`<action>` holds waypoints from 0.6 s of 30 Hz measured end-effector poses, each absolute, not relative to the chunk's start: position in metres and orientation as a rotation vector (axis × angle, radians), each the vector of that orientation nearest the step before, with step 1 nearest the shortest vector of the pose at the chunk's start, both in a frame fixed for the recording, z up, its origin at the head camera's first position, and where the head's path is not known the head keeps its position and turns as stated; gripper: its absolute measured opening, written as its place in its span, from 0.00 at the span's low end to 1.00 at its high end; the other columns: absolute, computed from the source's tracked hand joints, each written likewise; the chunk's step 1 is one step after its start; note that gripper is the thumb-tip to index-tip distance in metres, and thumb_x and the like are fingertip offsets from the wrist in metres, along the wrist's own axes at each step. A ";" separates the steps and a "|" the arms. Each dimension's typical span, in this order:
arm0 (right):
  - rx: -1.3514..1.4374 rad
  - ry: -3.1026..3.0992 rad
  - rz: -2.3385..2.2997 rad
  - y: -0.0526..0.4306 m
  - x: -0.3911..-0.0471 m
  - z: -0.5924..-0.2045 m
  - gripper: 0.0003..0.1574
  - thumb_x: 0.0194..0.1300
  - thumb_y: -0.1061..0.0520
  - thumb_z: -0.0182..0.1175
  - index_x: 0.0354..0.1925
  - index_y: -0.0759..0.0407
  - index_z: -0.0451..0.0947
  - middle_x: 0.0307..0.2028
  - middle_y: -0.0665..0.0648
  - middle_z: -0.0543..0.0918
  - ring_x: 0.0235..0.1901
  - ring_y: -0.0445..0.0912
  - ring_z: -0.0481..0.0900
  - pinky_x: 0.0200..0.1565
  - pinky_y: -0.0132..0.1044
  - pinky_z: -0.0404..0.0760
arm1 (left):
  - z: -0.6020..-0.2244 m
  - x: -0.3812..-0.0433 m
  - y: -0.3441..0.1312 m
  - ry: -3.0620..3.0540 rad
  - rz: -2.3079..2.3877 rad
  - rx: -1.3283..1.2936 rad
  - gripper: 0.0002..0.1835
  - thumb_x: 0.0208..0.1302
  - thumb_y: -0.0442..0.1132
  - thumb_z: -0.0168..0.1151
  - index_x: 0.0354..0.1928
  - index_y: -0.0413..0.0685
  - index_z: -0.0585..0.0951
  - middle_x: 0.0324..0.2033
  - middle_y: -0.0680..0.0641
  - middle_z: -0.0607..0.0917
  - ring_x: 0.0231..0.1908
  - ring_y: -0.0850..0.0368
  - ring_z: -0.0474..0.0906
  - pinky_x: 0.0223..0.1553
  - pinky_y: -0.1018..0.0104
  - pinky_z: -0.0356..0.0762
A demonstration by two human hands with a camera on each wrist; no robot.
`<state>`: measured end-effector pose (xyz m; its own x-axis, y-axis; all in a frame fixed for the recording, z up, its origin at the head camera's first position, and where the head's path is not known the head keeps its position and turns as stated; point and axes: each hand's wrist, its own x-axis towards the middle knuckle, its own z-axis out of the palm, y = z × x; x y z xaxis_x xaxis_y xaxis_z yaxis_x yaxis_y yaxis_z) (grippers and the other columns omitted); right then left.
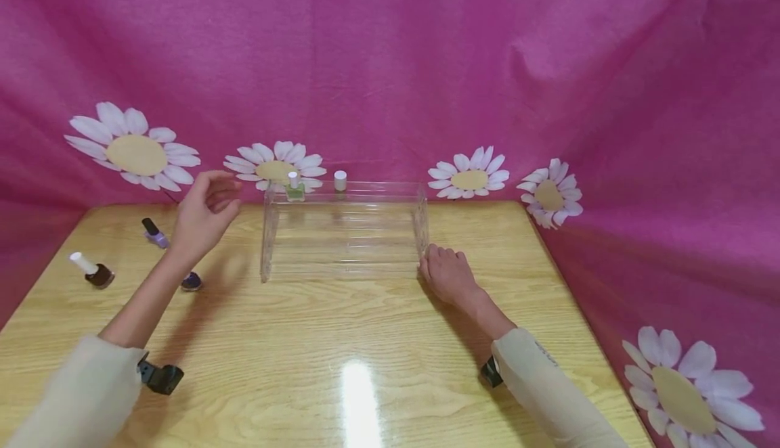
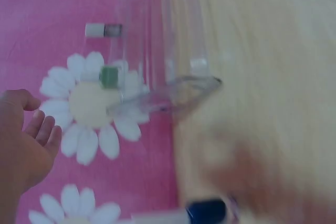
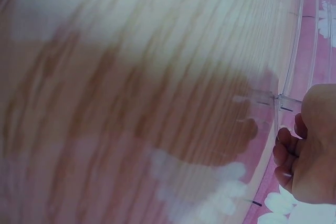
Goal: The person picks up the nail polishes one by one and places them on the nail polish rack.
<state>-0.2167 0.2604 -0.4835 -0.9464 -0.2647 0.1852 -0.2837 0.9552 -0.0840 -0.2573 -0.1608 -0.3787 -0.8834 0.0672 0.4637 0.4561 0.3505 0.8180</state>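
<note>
A clear stepped display rack point(image 1: 347, 269) stands on the table. On its top tier are a green nail polish bottle point(image 1: 295, 193) with a white cap and a second white-capped nail polish bottle point(image 1: 340, 181). My left hand point(image 1: 204, 214) is raised left of the rack, fingers loosely bent and holding nothing; the left wrist view shows the bare palm point(image 2: 34, 150). At the rack's front right corner, my right hand point(image 1: 449, 273) grips the side panel with curled fingers point(image 3: 283, 156). Under my left forearm lies a dark blue nail polish bottle point(image 1: 191, 281), partly hidden.
Two more nail polish bottles lie at the table's left: a lilac one point(image 1: 156, 235) with a black cap and a dark brown one point(image 1: 99, 275) with a white cap. A pink cloth point(image 1: 378, 82) with daisies hangs behind and right of the wooden table point(image 1: 292, 367).
</note>
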 end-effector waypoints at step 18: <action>0.420 -2.967 0.147 0.261 -0.219 -0.486 0.17 0.78 0.53 0.45 0.33 0.62 0.64 0.24 0.57 0.72 0.29 0.57 0.76 0.34 0.51 0.72 | -0.424 -0.207 -0.244 -2.127 -1.722 -0.152 0.23 0.61 0.15 0.54 0.48 0.51 0.75 0.39 0.63 0.82 0.42 0.72 0.78 0.44 0.85 0.73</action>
<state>-0.2189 0.2613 -0.4857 -0.9511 -0.2683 0.1529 -0.2821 0.9563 -0.0769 -0.2066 -0.2445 -0.4236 -0.9151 -0.1624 0.3690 0.3271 0.2358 0.9151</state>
